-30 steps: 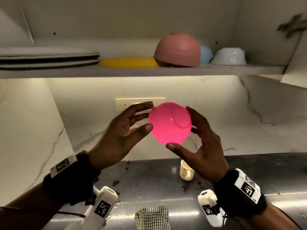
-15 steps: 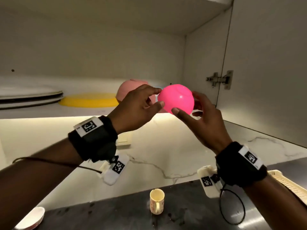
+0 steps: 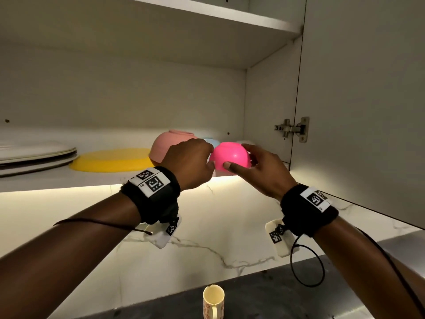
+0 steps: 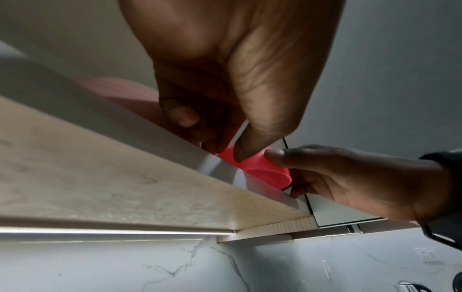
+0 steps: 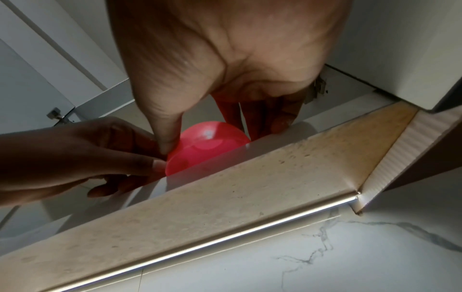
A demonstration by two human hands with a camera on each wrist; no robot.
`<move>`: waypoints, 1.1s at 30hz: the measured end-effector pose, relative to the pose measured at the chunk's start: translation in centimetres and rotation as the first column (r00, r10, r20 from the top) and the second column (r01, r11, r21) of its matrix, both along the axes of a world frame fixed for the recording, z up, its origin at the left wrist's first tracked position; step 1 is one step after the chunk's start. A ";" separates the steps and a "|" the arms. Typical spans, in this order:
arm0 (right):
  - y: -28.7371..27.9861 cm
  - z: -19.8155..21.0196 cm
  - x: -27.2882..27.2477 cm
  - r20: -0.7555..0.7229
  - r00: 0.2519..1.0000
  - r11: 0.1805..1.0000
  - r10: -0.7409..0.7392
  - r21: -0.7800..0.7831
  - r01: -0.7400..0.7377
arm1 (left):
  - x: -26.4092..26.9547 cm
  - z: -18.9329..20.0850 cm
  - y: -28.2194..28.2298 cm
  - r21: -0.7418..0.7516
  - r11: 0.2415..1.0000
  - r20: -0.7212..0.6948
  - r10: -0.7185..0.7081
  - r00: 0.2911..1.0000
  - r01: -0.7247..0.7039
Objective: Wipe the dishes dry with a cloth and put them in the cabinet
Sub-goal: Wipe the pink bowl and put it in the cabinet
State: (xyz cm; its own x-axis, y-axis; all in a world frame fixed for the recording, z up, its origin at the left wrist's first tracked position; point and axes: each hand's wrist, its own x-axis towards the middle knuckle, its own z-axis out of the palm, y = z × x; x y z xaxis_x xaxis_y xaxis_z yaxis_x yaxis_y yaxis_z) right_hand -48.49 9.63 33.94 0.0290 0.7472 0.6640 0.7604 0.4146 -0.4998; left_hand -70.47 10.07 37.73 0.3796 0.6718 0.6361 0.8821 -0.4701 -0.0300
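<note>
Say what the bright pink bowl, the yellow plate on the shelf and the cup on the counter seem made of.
Bright pink bowl: probably thin plastic, glossy; a sharp highlight, and light seems to show through its wall in the right wrist view.
Yellow plate: likely plastic or melamine, duller; even colour, no glints.
Cup: looks like glazed ceramic, cream with a printed pattern.

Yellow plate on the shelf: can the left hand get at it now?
Probably yes: the yellow plate lies unblocked at the shelf front beside the left hand, though its fingers grip the pink bowl.
</note>
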 end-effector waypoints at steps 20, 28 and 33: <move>2.4 1.0 -1.0 0.173 0.975 0.983 -0.140 -0.090 0.158 | 0.9 0.1 1.2 0.056 0.997 -0.098 0.060 0.993 -0.055; -3.5 -3.3 -1.7 -0.064 0.997 0.981 -0.032 0.189 0.044 | -3.1 -3.9 -3.5 0.101 0.989 0.186 -0.126 0.975 0.108; -7.9 -7.6 -4.2 0.040 0.993 0.940 0.115 0.318 -0.121 | -6.5 -9.4 -7.3 0.005 0.996 0.290 -0.089 0.953 0.091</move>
State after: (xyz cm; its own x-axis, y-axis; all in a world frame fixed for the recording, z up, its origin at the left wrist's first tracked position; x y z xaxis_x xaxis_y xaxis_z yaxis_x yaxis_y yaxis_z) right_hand -52.67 1.78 26.32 -0.0627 0.4930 0.8678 0.7051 0.6372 -0.3110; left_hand -76.93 2.79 28.29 0.2387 0.6491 0.7222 0.8064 -0.5469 0.2250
